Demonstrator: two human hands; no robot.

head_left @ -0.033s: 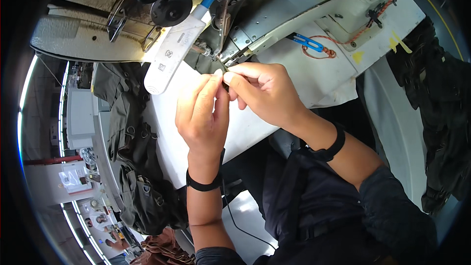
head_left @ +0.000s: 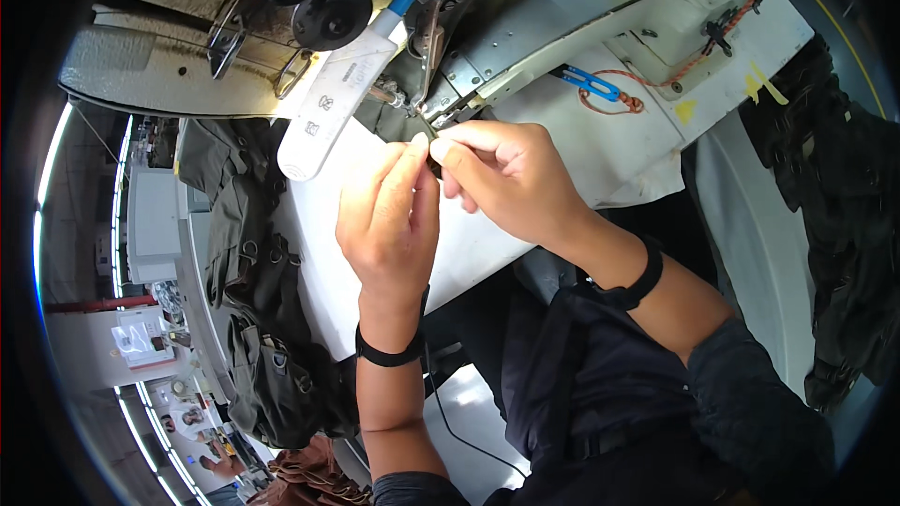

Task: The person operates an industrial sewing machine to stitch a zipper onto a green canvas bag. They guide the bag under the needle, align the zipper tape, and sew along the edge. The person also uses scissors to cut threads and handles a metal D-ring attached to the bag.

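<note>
My left hand (head_left: 386, 220) and my right hand (head_left: 520, 173) meet at the front of a sewing machine (head_left: 539, 23). Fingers of both hands are pinched on a small piece of dark olive fabric (head_left: 432, 142), mostly hidden behind the fingertips. The fingertips sit just below the machine's needle and presser area (head_left: 412, 105). More of the dark green cloth (head_left: 382, 119) lies under that area, left of the metal parts. Each wrist wears a black band.
A white lamp with a blue neck (head_left: 328, 112) hangs left of my hands. Blue thread snips (head_left: 591, 82) on an orange cord lie on the white table (head_left: 637, 145). Dark olive bags (head_left: 267, 365) are piled at left; dark cloth (head_left: 848, 253) hangs at right.
</note>
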